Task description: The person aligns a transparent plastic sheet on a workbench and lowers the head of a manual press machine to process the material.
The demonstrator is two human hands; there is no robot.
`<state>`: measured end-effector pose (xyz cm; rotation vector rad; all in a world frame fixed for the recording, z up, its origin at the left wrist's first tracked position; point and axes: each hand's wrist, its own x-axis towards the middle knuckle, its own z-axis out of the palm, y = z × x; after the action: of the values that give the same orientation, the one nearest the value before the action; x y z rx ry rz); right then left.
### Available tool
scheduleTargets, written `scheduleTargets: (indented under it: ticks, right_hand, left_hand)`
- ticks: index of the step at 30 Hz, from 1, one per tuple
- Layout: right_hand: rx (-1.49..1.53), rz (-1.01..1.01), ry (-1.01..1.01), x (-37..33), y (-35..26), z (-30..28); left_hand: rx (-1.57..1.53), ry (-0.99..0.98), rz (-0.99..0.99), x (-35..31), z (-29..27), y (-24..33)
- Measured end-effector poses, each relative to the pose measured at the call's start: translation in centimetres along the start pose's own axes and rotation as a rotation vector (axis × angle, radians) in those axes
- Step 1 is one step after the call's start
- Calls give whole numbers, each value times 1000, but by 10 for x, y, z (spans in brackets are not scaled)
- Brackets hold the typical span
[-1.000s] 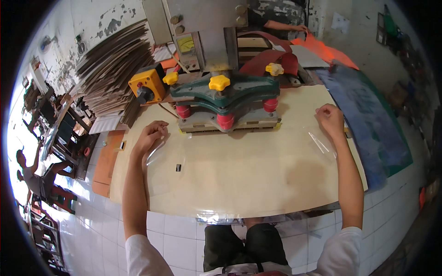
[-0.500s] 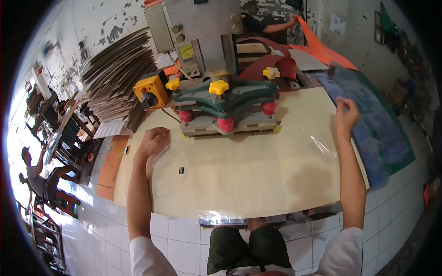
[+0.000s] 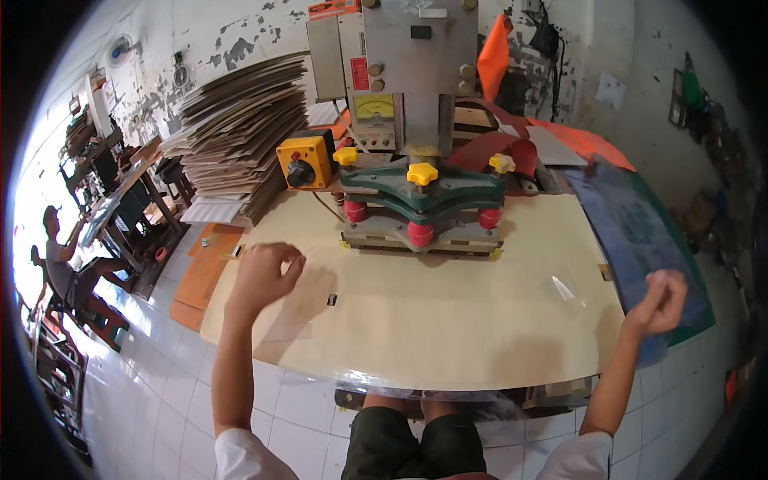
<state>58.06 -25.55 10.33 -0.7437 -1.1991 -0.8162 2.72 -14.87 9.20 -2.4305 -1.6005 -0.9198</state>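
My left hand (image 3: 268,276) is raised over the left part of a cream board (image 3: 448,328), its fingers curled in. No held thing shows in it. Off the board's right edge, my right hand (image 3: 662,302) hovers above blue plastic sheeting, slightly blurred, fingers bent together with nothing visible in them. Clear plastic film (image 3: 364,378) lies over the board; glints mark it at the right, and its front edge hangs past the board. A small dark piece (image 3: 332,300) rests right of my left hand. Behind stands a press head (image 3: 424,200) with yellow star knobs and red posts.
A yellow control box (image 3: 306,160) with a black knob sits left of the press. Farther left rises a tall stack of cardboard sheets (image 3: 240,128). Blue sheeting (image 3: 632,216) drapes down at the right, beside orange material (image 3: 592,144). Another person (image 3: 60,244) sits far left.
Both hands have come away from the board: the left rose toward me, the right moved outward past the right edge. The view has shifted, and the co-worker's arm behind the press is out of sight.
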Motion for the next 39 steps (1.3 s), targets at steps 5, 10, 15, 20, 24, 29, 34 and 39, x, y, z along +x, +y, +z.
scheduleTargets:
  ticks: [5,10,15,20,24,29,34,39]
  right_hand:
    - [-166,362,-541,-58,-35,-45]
    - [63,973,-535,-106,-16,-76]
    - [202,1209,-387,-100,-25,-69]
    - [198,1173,-313,-108,-21,-69]
    - [180,1164,-324,-111,-21,-73]
    - [203,1166,-284,-115,-18,-79]
    - [199,1144,-259,-118,-16,-78]
    - [168,1141,-250,-118,-17,-76]
  left_hand:
    - [-148,321,-138,-83,6,-24]
    - [-630,419,-499,-118,23,-71]
    - [-728,432,-544,-127,25,-88]
    - [-841,449,-550,-129,25,-93]
    - [-853,467,-573,-129,25,-92]
    - [-848,458,-547,-129,26,-94]
    - [-784,471,-537,-129,28,-94]
    - [-789,493,-535,-129,29,-94]
